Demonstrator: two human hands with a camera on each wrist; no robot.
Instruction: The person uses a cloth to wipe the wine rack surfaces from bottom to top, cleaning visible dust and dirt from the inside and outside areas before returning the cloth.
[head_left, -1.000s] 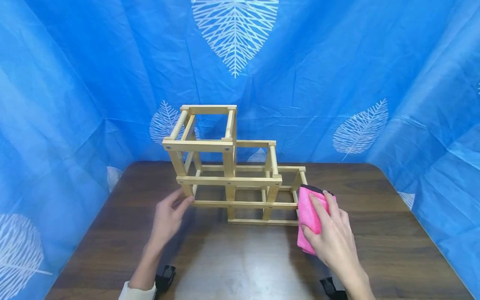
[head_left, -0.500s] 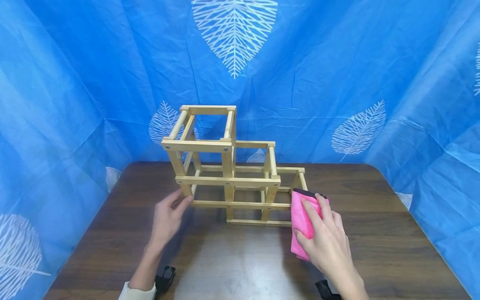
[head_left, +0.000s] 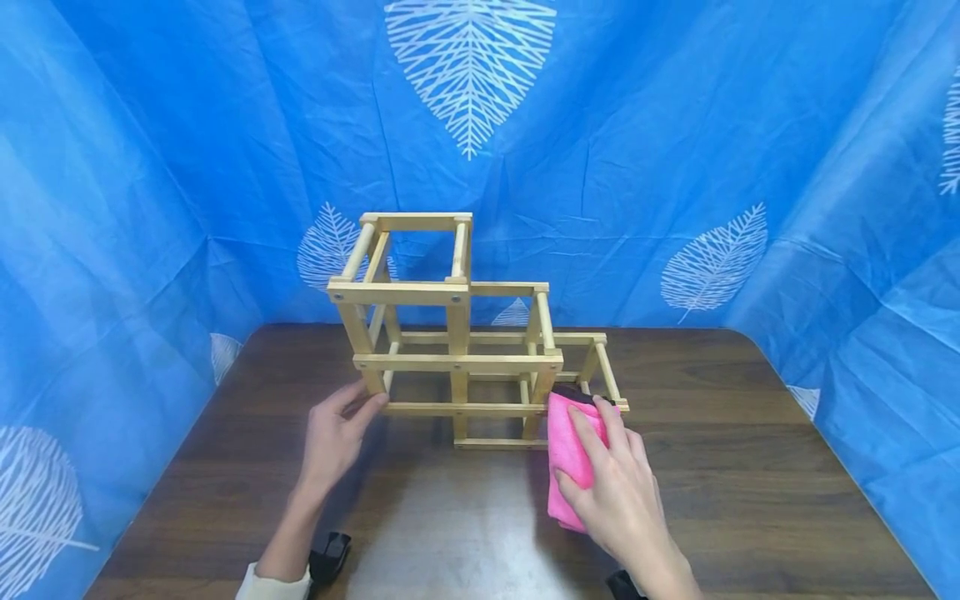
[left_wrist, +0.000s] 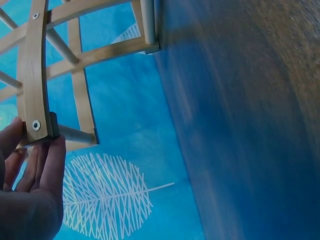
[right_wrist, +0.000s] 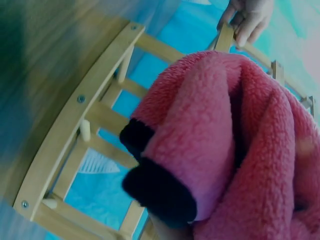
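A stepped rack [head_left: 405, 293] of pale wooden bars and dowels stands on the table. My left hand [head_left: 337, 433] grips its lower left corner; in the left wrist view the fingers [left_wrist: 52, 167] and thumb sit around the bar's end. My right hand [head_left: 618, 492] holds a folded pink cloth [head_left: 570, 462] with a dark edge over the lowest front rail, right of the middle. Up close in the right wrist view, the fluffy cloth [right_wrist: 200, 105] hides most of the right hand and part of the rack [right_wrist: 81, 100].
The dark brown wooden table [head_left: 480, 517] has rounded far corners. A blue curtain [head_left: 600, 167] with white leaf prints hangs behind it and on both sides. Black straps [head_left: 330, 557] show near the wrists.
My right hand has slid the pink cloth leftward along the lower front rail, uncovering the rack's right end. The left hand keeps its grip, and the rack stays nearly still.
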